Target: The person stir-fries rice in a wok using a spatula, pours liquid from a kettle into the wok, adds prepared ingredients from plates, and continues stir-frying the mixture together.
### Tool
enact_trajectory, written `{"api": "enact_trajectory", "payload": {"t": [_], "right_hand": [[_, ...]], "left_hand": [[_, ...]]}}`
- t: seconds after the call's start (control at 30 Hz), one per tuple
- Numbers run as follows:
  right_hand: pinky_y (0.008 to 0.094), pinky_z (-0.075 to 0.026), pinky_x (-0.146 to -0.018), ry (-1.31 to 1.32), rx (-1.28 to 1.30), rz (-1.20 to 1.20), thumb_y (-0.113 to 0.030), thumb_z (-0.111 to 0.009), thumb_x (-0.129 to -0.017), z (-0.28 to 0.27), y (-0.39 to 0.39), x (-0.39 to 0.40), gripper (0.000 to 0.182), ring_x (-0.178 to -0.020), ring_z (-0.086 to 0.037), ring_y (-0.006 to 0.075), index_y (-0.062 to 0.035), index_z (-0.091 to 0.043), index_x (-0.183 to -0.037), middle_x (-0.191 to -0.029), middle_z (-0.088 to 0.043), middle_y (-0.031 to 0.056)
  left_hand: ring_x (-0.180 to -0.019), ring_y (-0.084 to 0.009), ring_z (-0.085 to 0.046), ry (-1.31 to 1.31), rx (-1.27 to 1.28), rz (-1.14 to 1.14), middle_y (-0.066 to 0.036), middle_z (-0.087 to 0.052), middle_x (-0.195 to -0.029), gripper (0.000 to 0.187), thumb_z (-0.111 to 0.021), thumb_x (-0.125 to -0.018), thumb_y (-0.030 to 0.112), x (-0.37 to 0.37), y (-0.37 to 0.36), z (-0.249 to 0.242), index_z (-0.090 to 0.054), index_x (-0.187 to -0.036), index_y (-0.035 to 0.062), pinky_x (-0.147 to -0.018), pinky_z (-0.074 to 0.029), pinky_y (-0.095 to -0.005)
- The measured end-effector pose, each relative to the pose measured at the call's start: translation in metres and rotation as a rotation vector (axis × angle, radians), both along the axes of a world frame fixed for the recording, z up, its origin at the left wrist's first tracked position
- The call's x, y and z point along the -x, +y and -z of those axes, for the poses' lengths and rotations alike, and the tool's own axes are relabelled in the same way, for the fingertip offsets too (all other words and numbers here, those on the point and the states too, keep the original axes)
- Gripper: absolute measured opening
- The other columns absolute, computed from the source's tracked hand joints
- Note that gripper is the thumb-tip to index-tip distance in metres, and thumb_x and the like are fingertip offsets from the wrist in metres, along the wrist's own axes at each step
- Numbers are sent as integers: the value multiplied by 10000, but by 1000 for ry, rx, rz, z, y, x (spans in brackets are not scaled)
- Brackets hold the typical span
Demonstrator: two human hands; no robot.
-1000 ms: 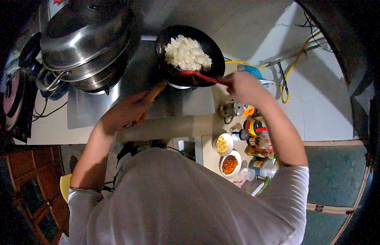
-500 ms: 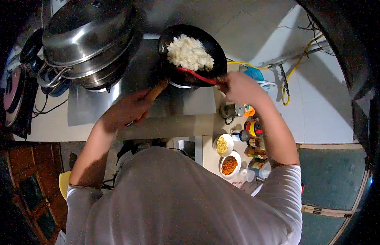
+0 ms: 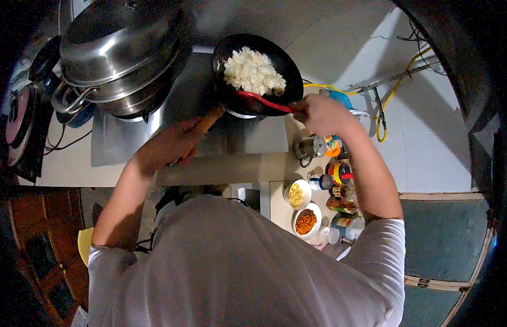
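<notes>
My left hand [image 3: 174, 143] is wrapped around the wooden handle [image 3: 211, 118] of a black wok [image 3: 290, 73], which is tilted over the stove. A clump of white rice [image 3: 254, 72] lies in the wok, mostly toward its far and middle part. My right hand [image 3: 323, 115] grips a red spatula [image 3: 267, 102] from the right side. The spatula reaches across the wok's near side, its tip at the lower edge of the rice. Shadow partly hides the fingers of my left hand.
Left of the wok stands a large lidded steel steamer [image 3: 114, 60] on the steel stovetop [image 3: 120, 147]. To the right are a bowl of yellow bits [image 3: 297, 195], a bowl of orange-brown pieces [image 3: 306, 222], a metal pot [image 3: 307, 146] and several jars [image 3: 336, 173]. A yellow hose [image 3: 392, 101] runs along the wall.
My right hand and the red spatula have shifted very slightly, with a little more of the spatula's near-tip part showing. The wok, rice and left hand stay nearly the same.
</notes>
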State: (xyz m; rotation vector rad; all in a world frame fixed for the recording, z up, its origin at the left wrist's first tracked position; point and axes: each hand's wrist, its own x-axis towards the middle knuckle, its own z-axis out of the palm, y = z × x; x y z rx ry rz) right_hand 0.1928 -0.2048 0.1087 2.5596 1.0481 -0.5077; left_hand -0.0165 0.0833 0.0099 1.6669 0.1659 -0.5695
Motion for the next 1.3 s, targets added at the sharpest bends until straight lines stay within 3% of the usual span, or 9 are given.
{"api": "enact_trajectory", "payload": {"t": [0.23,0.33,0.4,0.53,0.77,0.87,1.0,1.07,1.3], "right_hand": [[440,-531,-763,-115,-107,13,-224,-608,-898,-3,-12,-34,299,-844,-670,367,-75,-694,-1144,-920,-695,211],[336,-524,-659,10,-163,34,-229,-618,-913,-43,-45,-54,338,-684,-660,216,-73,-677,-1207,-817,-706,129],[248,-439,-497,250,-234,450,-240,-630,-917,-69,-41,-61,385,-573,-554,70,-84,-651,-1269,-760,-680,30],[233,-266,-370,330,-51,604,-221,-652,-887,-87,-17,-85,379,-491,-433,40,-108,-664,-1249,-698,-633,-15],[328,-411,-454,210,288,521,-121,-682,-755,-41,-3,-101,205,-547,-494,151,-17,-660,-931,-687,-604,73],[394,-509,-657,98,333,-505,-83,-699,-674,3,-41,-119,298,-756,-617,308,-26,-646,-962,-843,-648,166],[382,-510,-659,-50,35,-342,-128,-665,-785,112,-106,-174,217,-709,-617,315,-17,-660,-971,-816,-656,162],[391,-518,-671,-82,-206,63,-151,-656,-812,114,-90,-140,234,-699,-623,325,-30,-672,-1012,-828,-668,166],[452,-543,-758,-404,-384,163,-149,-647,-812,92,-42,-37,359,-800,-661,361,-103,-686,-1166,-889,-674,171]], "left_hand": [[-535,-66,-480,-56,17,-97,28,-547,-683,467,-511,-983,442,4,-7,-6,-523,-1360,166,-439,-381,-260],[-542,-65,-478,6,62,-123,27,-539,-680,472,-497,-983,459,-3,-8,5,-533,-1352,168,-449,-383,-257],[-541,-66,-478,20,124,-136,26,-536,-677,476,-490,-982,469,-3,-5,13,-538,-1348,169,-453,-383,-256],[-536,-82,-488,84,-43,-91,10,-537,-676,470,-484,-987,421,-7,-15,-37,-522,-1365,144,-478,-406,-262],[-548,-102,-512,-31,139,-113,-7,-540,-676,443,-474,-1003,385,-8,0,19,-515,-1333,92,-498,-432,-280],[-570,-105,-526,-60,61,5,-9,-549,-697,420,-484,-1004,338,-12,6,24,-487,-1335,79,-500,-438,-285],[-579,-105,-530,-46,124,-17,-7,-555,-713,414,-492,-997,296,-15,1,53,-476,-1341,66,-500,-440,-288],[-570,-105,-524,-58,157,-48,-7,-556,-715,406,-496,-994,298,-17,-1,61,-492,-1325,64,-500,-442,-292],[-548,-100,-499,-124,73,-59,1,-534,-669,410,-511,-984,255,-9,-14,22,-498,-1354,78,-476,-405,-267]]}}
